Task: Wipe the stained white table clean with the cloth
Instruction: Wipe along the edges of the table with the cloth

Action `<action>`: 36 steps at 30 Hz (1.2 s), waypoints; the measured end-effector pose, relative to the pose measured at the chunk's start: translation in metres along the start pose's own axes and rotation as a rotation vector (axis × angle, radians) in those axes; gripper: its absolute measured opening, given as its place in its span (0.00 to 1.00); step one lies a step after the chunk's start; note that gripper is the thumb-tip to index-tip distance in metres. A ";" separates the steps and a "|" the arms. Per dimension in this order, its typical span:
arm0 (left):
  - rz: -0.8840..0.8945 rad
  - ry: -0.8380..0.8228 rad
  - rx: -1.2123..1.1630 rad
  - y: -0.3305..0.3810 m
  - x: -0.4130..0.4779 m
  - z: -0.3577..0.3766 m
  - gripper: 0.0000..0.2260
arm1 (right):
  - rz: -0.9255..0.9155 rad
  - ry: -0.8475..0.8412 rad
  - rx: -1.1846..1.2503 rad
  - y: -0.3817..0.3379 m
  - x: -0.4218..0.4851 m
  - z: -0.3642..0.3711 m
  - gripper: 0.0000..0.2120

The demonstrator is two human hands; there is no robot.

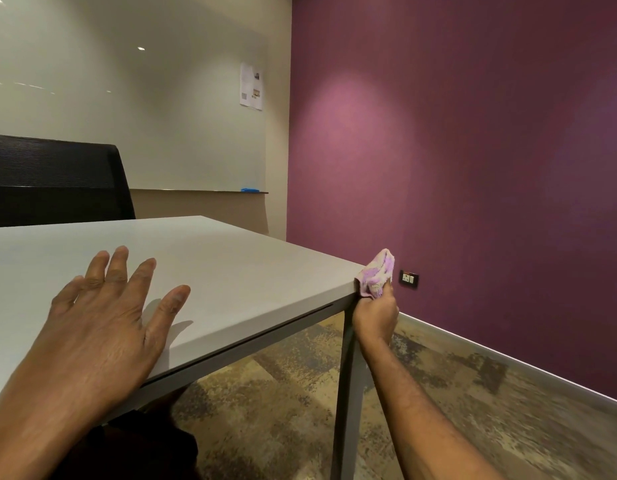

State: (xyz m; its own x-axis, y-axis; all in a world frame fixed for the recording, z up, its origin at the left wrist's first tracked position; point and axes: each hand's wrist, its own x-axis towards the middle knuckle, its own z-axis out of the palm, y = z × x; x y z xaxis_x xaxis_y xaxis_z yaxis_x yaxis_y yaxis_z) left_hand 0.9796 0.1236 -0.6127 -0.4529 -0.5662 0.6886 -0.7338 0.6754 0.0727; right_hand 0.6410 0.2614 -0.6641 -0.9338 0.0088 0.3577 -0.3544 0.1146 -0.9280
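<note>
The white table (230,258) fills the left and middle of the view, its near right corner at centre right. My left hand (106,317) lies flat on the tabletop with the fingers spread and straight. My right hand (376,315) is off the table at that corner, beside the grey leg, and grips a bunched pink and white cloth (378,273). The cloth presses against the corner's edge. No stain shows on the visible tabletop.
A black mesh chair (54,178) stands behind the table at the left. The purple wall (473,150) with a socket (408,278) is close on the right. A grey table leg (348,393) drops from the corner to the patterned carpet (456,403).
</note>
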 end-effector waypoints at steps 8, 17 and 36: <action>-0.026 -0.034 -0.030 0.009 -0.002 -0.010 0.44 | 0.073 -0.068 -0.035 0.000 0.002 -0.007 0.19; -0.035 -0.072 -0.031 0.011 -0.002 -0.014 0.47 | 0.006 -0.051 -0.095 -0.005 -0.025 -0.011 0.25; -0.062 -0.122 -0.085 0.007 0.001 -0.012 0.48 | -0.290 -0.333 -0.104 -0.062 -0.156 -0.031 0.43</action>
State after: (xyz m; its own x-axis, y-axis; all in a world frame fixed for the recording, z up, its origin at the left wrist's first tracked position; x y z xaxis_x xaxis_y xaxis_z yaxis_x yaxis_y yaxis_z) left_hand 0.9801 0.1334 -0.6024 -0.4700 -0.6577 0.5886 -0.7190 0.6721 0.1769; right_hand 0.8101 0.2838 -0.6591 -0.7676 -0.3567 0.5325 -0.6127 0.1646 -0.7730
